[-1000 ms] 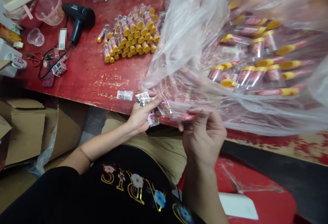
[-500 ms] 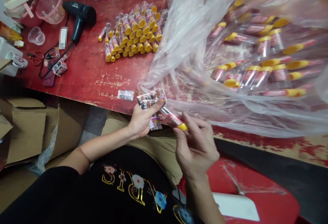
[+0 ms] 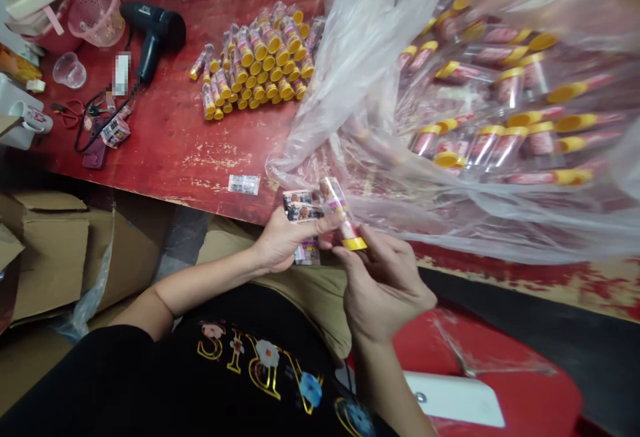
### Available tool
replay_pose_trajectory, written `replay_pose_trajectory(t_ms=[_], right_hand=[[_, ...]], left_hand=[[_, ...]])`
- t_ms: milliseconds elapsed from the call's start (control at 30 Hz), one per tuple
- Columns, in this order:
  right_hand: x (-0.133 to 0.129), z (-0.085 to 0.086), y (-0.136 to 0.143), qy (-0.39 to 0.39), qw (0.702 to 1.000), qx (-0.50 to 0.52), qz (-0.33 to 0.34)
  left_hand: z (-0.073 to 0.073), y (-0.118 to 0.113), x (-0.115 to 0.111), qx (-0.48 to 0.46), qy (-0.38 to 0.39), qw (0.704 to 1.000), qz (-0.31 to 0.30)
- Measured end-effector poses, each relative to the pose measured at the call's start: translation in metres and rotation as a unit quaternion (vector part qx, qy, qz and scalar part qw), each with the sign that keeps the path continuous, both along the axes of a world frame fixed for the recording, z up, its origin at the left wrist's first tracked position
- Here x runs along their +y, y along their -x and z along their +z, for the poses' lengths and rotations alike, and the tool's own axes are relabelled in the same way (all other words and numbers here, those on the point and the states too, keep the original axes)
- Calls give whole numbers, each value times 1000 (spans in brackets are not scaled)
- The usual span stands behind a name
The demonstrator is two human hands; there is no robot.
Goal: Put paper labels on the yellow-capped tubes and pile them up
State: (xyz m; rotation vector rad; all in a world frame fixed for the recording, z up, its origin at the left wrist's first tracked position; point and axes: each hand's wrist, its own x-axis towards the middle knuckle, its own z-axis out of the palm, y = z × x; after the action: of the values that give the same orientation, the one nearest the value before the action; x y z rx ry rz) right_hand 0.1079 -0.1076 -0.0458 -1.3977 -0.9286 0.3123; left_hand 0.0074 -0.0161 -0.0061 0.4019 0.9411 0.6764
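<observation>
My left hand [image 3: 283,237] is closed around several small printed labels [image 3: 303,209], which fan out past its fingers. Its thumb presses against a clear tube with a yellow cap [image 3: 354,243]. One printed label appears to sit around the tube's far end, though the thumb partly covers it. My right hand [image 3: 387,277] pinches the tube at the capped end, with the cap toward me. On the red table [image 3: 200,150], a single flat label [image 3: 244,184] lies left of my hands.
Several labelled yellow-capped tubes [image 3: 255,67] are stacked at the back. To the right, a large clear plastic bag [image 3: 345,90] holds more tubes [image 3: 483,143]. A hair dryer [image 3: 153,33], pink basket [image 3: 97,13] and red-handled scissors [image 3: 70,113] lie left. Cardboard boxes [image 3: 55,257] stand below.
The tube has tilted more upright and its far end now appears to be inside a printed label. My left thumb has moved right onto it, and the fanned labels have shifted slightly right.
</observation>
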Motion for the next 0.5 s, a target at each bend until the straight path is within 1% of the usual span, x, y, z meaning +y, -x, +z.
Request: replay_pose_trajectory(t_ms=[33,100,167,200,267,300,400,500], right_hand=[[1,-1,-1,0,1000,19,14],[2,-3,-6,8,998,19,65],[3,-4,-12,28,995,-15,100],[5,-4,-15,34,994,-37,99],[9,-2,-18,28,994,-75,77],[12,-1,-18,19,994,-85,68],[19,3,-13,-11,996,-84,30],[25,4,-7,-17,996,-81,-8]], left_hand=[[0,1,0,-5,2,1000,-9],[-1,4,1,-4,-4,1000,-20],[-2,8,3,9,-17,999,-37],[-2,10,3,16,-24,998,-47],[-2,13,2,24,-31,998,-58],[-2,14,1,26,-33,998,-55],[0,14,-2,17,-38,998,-38],[0,15,-2,12,-45,999,-27]])
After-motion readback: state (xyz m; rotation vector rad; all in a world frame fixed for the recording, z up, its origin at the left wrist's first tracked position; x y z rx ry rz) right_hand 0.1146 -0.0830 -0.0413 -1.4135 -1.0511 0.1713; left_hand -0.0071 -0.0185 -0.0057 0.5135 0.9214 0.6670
